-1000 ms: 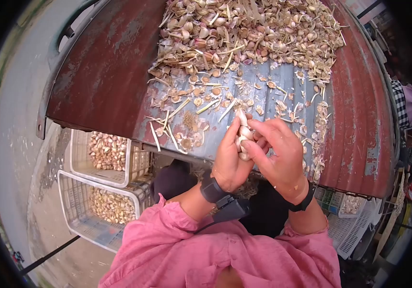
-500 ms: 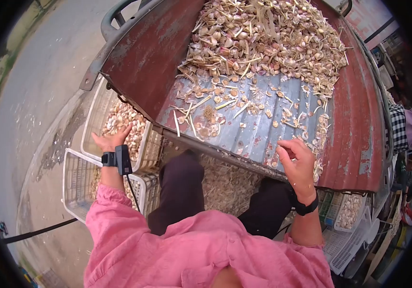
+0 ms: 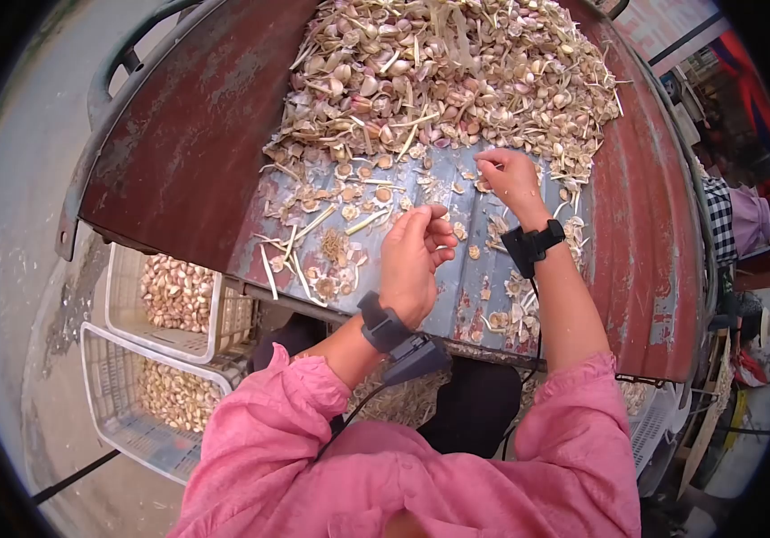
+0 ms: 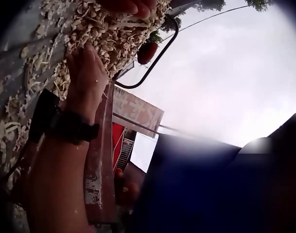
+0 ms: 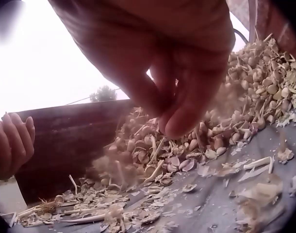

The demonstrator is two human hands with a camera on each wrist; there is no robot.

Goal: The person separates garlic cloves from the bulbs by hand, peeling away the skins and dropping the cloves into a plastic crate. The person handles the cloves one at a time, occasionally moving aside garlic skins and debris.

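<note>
My left hand (image 3: 410, 269) is above the near part of the metal tray (image 3: 452, 291), its fingers loosely bent and nothing visible in them. Farther forward, my right hand (image 3: 512, 184) is close to the near edge of a heap of garlic cloves (image 3: 457, 81) mixed with husks and stalks. Its fingers (image 5: 179, 119) point down, thumb and fingertips drawn near each other, with nothing seen between them in the right wrist view. Dry root discs, stalks (image 3: 367, 222) and skins lie scattered on the grey corrugated metal around both hands.
Red, worn side panels (image 3: 179, 134) flank the tray. Below on the left stand two white plastic crates (image 3: 215, 314) holding cloves (image 3: 177, 291). Another white crate (image 3: 649, 421) is under the right side. A person in a checkered garment (image 3: 719, 220) is at the right.
The garlic held in both hands a second ago is gone. My left hand went out to the left over the crates, then returned over the tray. The right hand moved forward toward the heap.
</note>
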